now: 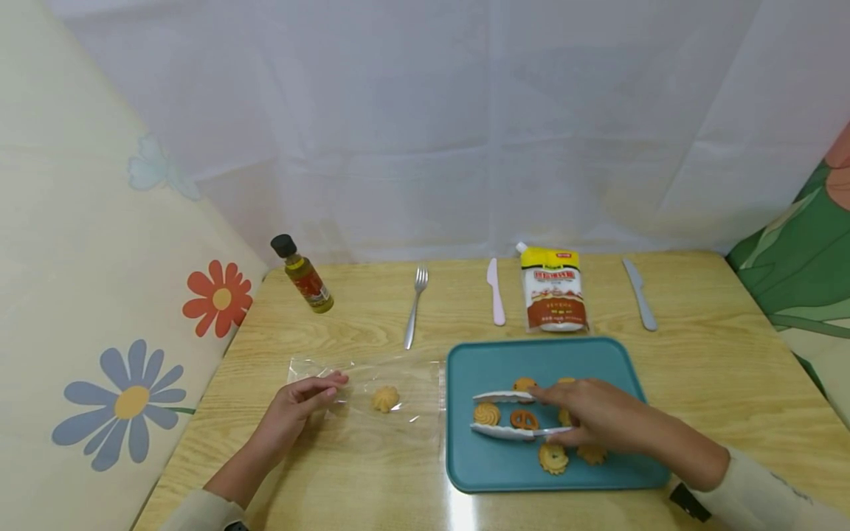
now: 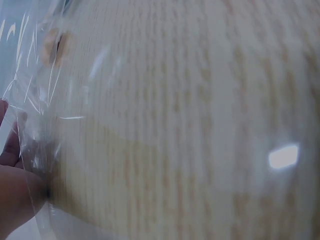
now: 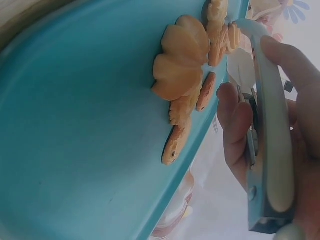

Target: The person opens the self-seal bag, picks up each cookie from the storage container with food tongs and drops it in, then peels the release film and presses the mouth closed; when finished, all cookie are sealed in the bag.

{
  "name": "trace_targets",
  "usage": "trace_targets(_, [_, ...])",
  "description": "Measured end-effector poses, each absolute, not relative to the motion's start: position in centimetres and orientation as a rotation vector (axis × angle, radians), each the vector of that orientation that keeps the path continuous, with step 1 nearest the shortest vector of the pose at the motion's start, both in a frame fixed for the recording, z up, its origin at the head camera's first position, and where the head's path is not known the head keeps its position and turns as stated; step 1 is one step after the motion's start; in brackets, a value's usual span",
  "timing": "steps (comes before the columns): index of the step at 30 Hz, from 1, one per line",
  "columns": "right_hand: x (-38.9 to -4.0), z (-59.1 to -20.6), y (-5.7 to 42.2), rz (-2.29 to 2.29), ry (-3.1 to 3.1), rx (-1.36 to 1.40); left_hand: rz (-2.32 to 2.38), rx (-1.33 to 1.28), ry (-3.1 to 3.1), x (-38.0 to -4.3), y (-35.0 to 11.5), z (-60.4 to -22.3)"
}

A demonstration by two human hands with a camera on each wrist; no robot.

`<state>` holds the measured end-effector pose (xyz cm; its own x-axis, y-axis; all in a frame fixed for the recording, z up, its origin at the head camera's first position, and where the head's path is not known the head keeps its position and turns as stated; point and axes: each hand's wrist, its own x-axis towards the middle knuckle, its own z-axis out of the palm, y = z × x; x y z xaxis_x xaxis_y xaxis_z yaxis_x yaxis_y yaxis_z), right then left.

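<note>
My right hand (image 1: 600,413) grips a pair of tongs (image 3: 274,135) with pale handles over the teal tray (image 1: 518,361). The tong arms stand spread, one on each side of a round swirl cookie (image 1: 487,414) and a pretzel-shaped cookie (image 1: 524,420). Other cookies lie on the tray, including a ring-shaped one (image 1: 553,458) below the hand and a petal-shaped one (image 3: 181,60); the hand partly covers some. At left, my left hand (image 1: 292,404) pinches the left edge of a clear plastic bag (image 1: 418,383). One ridged cookie (image 1: 385,399) lies within the bag's outline.
Behind the bag stands a dark-capped oil bottle (image 1: 308,284), with a metal fork (image 1: 415,306) to its right. A pink knife (image 1: 496,291), a yellow-and-white spouted pouch (image 1: 554,287) and a grey knife (image 1: 640,293) lie beyond the tray, before a white cloth (image 1: 412,147).
</note>
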<state>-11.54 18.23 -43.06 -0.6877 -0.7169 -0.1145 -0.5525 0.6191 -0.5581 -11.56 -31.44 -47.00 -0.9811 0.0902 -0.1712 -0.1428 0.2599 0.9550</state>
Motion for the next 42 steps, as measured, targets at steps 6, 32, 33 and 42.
trace_targets(6, [-11.6, -43.1, 18.2, -0.704, 2.521, -1.021, 1.802, -0.044, 2.337, -11.5, -31.4, -47.0])
trace_targets(32, [-12.1, -42.6, 18.1, -0.703, 2.514, -1.06, 1.782, -0.081, 2.325, -11.5, -31.5, -46.7])
trace_targets(33, [-12.1, -42.6, 18.0, -0.704, 2.511, -1.064, 1.782, -0.081, 2.325, -11.5, -31.5, -46.8])
trace_targets(42, [-12.7, -42.1, 17.4, -0.717, 2.507, -1.083, 1.774, -0.102, 2.324, -11.6, -31.5, -46.8])
